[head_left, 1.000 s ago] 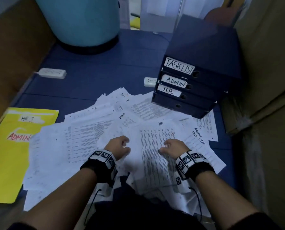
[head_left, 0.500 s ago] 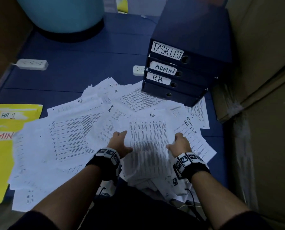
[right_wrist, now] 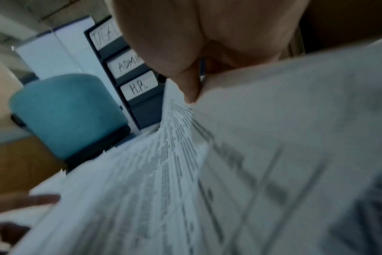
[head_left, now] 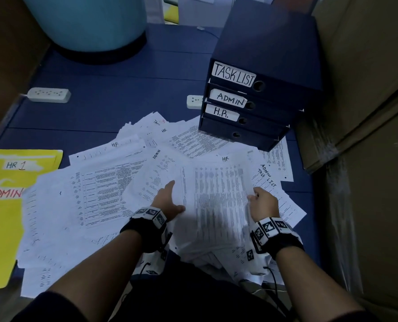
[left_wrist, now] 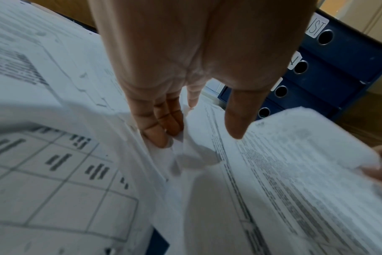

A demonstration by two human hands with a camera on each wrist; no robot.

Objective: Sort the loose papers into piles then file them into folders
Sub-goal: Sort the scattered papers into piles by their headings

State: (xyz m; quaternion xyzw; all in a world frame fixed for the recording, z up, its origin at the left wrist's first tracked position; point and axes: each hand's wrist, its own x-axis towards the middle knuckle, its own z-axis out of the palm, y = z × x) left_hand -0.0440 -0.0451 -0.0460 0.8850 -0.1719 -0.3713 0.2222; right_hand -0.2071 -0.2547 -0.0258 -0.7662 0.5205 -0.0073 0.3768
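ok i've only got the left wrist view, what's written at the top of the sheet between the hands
observer: The head view shows HR handwritten at the top of the sheet.
operator: which box file takes hr, the hand blocks the labels here
observer: The third box file from the top of the stack is labelled H.R.
operator: and is the right hand actually gripping the sheet
observer: Yes. In the right wrist view the right hand pinches the sheet's edge with its thumb.
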